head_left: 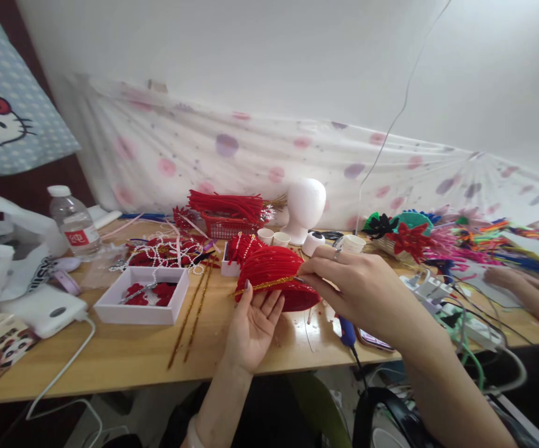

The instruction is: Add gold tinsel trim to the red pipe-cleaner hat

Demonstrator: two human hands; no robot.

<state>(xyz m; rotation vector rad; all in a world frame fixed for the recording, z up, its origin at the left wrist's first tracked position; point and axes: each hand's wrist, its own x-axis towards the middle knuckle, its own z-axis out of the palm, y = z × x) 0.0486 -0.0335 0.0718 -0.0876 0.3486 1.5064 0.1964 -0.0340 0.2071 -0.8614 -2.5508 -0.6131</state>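
Observation:
A red hat-shaped piece [269, 266] made of rows of pipe cleaners is held above the table in the middle. Along its near edge runs a gold glittery strip [269, 284]. My left hand [255, 323] is palm up below the edge, its thumb and fingers curled against the red piece and the strip. From the right, my right hand [348, 280] pinches the right end of the gold strip between thumb and fingers. Two more gold strips [198, 311] lie on the table to the left of my left hand.
Left: a white box [141, 314] with red pieces, a bottle [76, 224] and a power bank [48, 308]. Behind stand a foam head [304, 208] and a red basket [225, 229]. Right: a blue glue gun [346, 333], cables, flowers [409, 239] and another person's hands [507, 278].

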